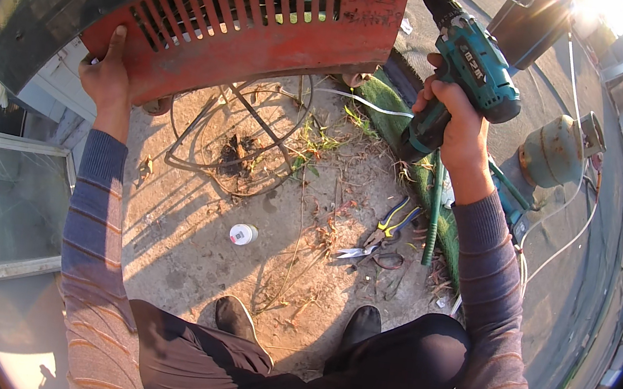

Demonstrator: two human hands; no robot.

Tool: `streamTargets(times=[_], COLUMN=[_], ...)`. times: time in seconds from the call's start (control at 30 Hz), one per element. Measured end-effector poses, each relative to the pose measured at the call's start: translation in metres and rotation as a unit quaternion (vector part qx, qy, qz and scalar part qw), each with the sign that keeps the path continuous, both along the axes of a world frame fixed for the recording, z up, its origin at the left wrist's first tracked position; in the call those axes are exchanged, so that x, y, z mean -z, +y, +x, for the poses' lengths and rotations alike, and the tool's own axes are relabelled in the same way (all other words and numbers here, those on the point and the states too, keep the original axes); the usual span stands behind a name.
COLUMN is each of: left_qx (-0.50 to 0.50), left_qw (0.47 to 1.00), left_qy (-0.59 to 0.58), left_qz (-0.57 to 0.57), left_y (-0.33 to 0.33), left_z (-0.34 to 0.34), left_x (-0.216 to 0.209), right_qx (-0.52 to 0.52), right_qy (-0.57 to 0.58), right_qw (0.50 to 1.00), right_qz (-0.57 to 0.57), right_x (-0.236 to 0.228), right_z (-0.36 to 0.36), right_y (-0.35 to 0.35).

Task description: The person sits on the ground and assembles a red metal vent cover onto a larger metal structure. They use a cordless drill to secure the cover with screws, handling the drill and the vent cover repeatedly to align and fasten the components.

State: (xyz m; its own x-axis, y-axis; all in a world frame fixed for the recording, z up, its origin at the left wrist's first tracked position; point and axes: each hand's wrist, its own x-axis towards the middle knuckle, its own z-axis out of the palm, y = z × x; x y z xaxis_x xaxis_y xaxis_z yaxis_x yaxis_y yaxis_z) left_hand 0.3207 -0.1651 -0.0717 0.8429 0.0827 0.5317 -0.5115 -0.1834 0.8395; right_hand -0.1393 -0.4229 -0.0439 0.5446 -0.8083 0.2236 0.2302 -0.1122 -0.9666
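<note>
My left hand [106, 80] grips the lower left corner of a red slotted metal panel [258, 60]. Its thumb lies on the front face while the fingers curl behind, partly hidden. Handwriting marks the panel's upper right part, and dark sheet metal borders it on the left. In my right hand [461, 119] is a teal and black cordless drill [482, 69], held by its handle. The drill's chuck tilts up and left, close to the panel's right edge. Whether a bit touches a screw there is too small to tell.
Pliers with blue and yellow handles [394, 222], scissors [355, 253] and a small white container [243, 234] lie on the dirt. Bent wire loops [269, 129] sit below the panel. Right stand a green tube [433, 217] and a gas cylinder [554, 152]; left, a glass-paned frame [12, 197].
</note>
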Motion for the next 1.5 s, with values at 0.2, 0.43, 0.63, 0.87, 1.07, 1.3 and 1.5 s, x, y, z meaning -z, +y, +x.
streamTargets(times=[0.2, 0.43, 0.63, 0.87, 1.07, 1.3, 1.5], left_qx=[0.003, 0.002, -0.012, -0.015, -0.007, -0.023, 0.006], left_qw=[1.000, 1.000, 1.000, 1.000, 1.000, 1.000, 0.999], left_qy=[0.004, -0.001, 0.000, -0.006, 0.011, -0.017, -0.043], left_qz=[-0.006, -0.006, 0.005, -0.003, -0.006, -0.001, -0.015], left_y=[0.001, 0.001, 0.000, 0.000, 0.002, 0.000, 0.001], left_z=[0.004, 0.001, -0.005, 0.001, 0.003, 0.000, -0.003], left_x=[0.001, 0.000, -0.002, -0.001, -0.001, -0.006, -0.013], right_qx=[-0.013, -0.027, 0.033, 0.042, 0.043, 0.041, 0.046], right_qy=[-0.003, -0.020, 0.069, 0.081, 0.090, 0.096, 0.092], right_qw=[1.000, 0.999, 0.995, 0.994, 0.991, 0.990, 0.991], right_qz=[0.009, 0.032, -0.059, -0.068, -0.086, -0.093, -0.090], right_x=[-0.003, -0.006, -0.019, -0.026, -0.026, -0.025, -0.028], right_z=[0.002, 0.007, 0.004, 0.008, 0.009, 0.009, 0.010], right_y=[-0.002, -0.006, -0.010, -0.004, -0.005, -0.008, -0.007])
